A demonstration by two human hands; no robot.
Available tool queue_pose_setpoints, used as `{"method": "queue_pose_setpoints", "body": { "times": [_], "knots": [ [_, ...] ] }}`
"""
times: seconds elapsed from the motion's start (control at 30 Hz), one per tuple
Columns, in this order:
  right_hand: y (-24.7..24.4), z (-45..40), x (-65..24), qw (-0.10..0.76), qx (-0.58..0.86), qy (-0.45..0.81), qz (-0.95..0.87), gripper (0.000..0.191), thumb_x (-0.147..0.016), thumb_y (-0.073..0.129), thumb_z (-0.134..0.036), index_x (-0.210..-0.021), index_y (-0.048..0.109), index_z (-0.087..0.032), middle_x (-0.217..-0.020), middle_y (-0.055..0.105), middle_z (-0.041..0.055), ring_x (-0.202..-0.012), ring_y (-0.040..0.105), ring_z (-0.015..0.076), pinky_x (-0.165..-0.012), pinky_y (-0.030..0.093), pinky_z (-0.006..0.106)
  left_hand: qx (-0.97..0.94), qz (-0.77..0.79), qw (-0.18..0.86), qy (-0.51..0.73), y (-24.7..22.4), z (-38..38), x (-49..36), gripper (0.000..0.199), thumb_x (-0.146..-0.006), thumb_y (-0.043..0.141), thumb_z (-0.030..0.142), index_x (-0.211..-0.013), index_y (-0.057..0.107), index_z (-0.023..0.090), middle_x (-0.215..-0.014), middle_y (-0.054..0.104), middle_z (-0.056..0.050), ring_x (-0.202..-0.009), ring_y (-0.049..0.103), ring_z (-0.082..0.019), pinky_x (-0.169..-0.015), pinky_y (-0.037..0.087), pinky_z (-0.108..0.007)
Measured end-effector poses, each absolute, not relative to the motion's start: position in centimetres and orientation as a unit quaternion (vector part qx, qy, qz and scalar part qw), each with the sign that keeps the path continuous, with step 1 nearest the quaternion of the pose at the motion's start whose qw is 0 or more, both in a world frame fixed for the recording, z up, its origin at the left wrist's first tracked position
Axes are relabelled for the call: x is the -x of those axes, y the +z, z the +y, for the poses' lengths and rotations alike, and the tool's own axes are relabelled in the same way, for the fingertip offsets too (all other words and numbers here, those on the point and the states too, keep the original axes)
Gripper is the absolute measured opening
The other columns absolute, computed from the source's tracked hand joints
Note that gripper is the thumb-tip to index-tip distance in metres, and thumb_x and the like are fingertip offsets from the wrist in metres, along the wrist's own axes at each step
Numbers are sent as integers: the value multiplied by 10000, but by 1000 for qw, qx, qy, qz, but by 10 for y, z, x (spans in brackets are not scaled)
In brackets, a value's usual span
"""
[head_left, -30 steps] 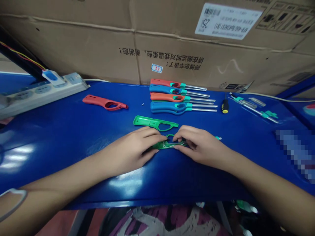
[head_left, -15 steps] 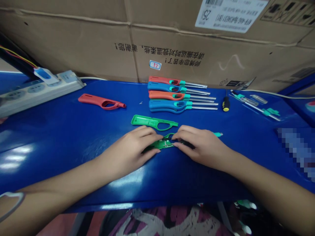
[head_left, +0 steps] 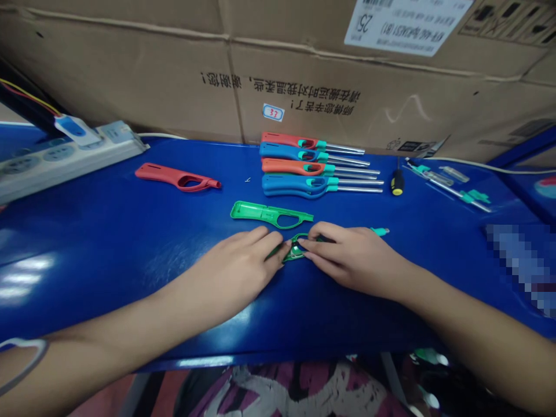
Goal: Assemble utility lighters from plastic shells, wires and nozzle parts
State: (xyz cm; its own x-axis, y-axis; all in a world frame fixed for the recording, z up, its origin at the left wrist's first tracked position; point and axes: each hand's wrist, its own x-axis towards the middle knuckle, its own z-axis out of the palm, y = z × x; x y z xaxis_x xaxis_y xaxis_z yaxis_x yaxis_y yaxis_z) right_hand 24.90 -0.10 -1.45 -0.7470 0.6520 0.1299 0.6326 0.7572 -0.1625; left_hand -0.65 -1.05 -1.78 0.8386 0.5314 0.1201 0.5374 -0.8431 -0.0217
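Between my hands a green lighter half-shell [head_left: 290, 255] lies on the blue table, with small dark and wire-like parts inside. My left hand [head_left: 247, 255] closes over its wide handle end, fingertips at the trigger opening. From the other side, my right hand [head_left: 343, 249] pinches at the small parts by the opening; exactly what its fingertips hold is hidden. A teal tip [head_left: 380, 231] sticks out beyond the right hand. Just behind rests the other green half-shell [head_left: 269, 214], its hollow side up.
Several assembled lighters [head_left: 295, 168] lie stacked at the back. A red lighter shell [head_left: 178, 176] is at left near a power strip [head_left: 65, 156]. At right are a screwdriver [head_left: 397, 182] and loose lighter parts [head_left: 452, 185]. A cardboard box [head_left: 152, 75] stands behind the blue table [head_left: 130, 231].
My left hand has shifted toward the trigger opening, its thumb and finger drawn in and covering more of the green half-shell. My right hand stays nearly in place, fingertips slightly moved.
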Motion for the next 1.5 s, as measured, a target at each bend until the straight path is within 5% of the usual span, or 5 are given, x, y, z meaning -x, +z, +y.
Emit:
{"method": "queue_pose_setpoints", "body": {
  "times": [0.23,0.53,0.8,1.2,1.5],
  "knots": [
    [-10,1,-246,111,383,197,-896,209,-970,539,-266,-1160,602,-203,-1139,659,81,-990,650,206,-783,532,315,952,-301,15,-56,-13,-16,5,308,-985,520,177,-1256,645,100,-967,611,-95,-866,585,-259,-730,577,-422],
    [-7,7,-247,121,362,274,-883,85,-1006,521,-234,-981,598,-209,-1027,628,54,-956,608,174,-827,490,299,941,-321,-65,-84,-15,-19,8,339,-1011,463,180,-1321,581,111,-1059,619,-103,-941,561,-267,-802,553,-434],
    [-9,13,-254,180,432,391,-792,160,-1010,542,-340,-940,586,-203,-654,514,-53,-547,423,92,-519,342,226,937,-319,-113,-84,-14,-19,11,382,-964,504,102,-1325,565,209,-1058,582,-76,-921,536,-243,-757,521,-382],
    [0,12,-253,123,320,334,-878,164,-1031,466,-231,-978,619,-206,-940,625,37,-849,571,145,-770,465,282,935,-319,-130,-88,-13,-17,10,335,-970,496,112,-1252,638,225,-1114,580,-94,-970,544,-244,-797,519,-371],
    [-8,11,-257,125,313,264,-904,87,-1000,536,-223,-1035,610,-193,-1007,608,46,-866,576,131,-734,458,245,937,-318,-112,-89,-13,-14,10,303,-991,500,164,-1243,654,231,-1090,605,-91,-977,553,-260,-802,539,-402]
  ]
}}
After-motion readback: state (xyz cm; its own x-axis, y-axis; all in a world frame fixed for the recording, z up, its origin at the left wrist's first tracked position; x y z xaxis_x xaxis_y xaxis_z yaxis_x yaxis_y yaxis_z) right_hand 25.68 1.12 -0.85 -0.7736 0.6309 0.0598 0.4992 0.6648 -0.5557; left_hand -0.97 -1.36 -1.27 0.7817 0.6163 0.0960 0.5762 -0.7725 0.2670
